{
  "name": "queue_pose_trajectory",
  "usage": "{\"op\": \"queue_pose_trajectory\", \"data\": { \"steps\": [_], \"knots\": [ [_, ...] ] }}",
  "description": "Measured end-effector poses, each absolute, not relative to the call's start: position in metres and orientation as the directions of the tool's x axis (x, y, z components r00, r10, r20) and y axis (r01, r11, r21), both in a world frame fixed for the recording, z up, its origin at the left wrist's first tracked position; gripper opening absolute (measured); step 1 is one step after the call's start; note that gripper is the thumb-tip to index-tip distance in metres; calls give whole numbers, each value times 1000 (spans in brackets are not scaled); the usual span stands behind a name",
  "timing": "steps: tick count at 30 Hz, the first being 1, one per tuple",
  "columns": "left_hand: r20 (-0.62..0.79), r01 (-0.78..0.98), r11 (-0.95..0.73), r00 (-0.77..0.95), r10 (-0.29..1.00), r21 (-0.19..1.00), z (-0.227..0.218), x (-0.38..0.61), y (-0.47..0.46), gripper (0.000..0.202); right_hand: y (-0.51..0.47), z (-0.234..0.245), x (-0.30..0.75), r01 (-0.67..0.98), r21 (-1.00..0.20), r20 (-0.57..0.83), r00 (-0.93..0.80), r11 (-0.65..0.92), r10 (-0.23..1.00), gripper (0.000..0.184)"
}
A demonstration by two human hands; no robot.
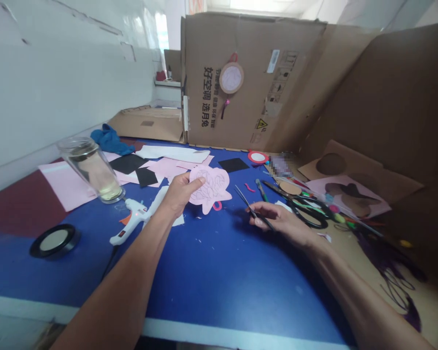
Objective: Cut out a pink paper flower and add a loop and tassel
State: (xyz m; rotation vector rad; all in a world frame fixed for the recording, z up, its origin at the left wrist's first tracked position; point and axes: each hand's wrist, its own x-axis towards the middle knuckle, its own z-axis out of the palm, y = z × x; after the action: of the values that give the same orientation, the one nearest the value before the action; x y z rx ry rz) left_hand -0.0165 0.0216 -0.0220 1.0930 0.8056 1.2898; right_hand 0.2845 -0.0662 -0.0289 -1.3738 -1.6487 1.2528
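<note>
The left hand (178, 195) holds up a pink paper (210, 187) over the blue table (219, 272), with thumb and fingers pinched shut on its edge. The right hand (279, 221) is just beside it, fingers closed around a thin tool (248, 204) that points at the paper. A glue gun (133, 221) and a glass (95, 170) are on the left. Big scissors (308, 210) lie on the right.

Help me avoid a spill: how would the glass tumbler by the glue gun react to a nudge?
The glass tumbler is tall and narrow, so probably tippy. Its yellowish liquid sits low, likely steadying it. Smooth glass on the blue tabletop would probably slide first.
</note>
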Motion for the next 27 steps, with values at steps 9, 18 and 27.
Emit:
{"op": "queue_pose_trajectory", "data": {
  "steps": [9, 18, 27],
  "knots": [
    [79, -335, -18, 168, 983, 942, -23, -19, 22, 11, -72, -31, 286, 265, -962, -164, -353, -69, 921, 53],
    [71, -345, 0, 193, 979, 939, -17, -21, 17, 10, -72, -33, 293, 237, -963, -206, -353, -126, 912, 63],
    [34, -327, 31, 193, 981, 944, -17, -22, 16, 7, -71, -30, 291, 195, -969, -217, -375, -153, 901, 63]
  ]
}}
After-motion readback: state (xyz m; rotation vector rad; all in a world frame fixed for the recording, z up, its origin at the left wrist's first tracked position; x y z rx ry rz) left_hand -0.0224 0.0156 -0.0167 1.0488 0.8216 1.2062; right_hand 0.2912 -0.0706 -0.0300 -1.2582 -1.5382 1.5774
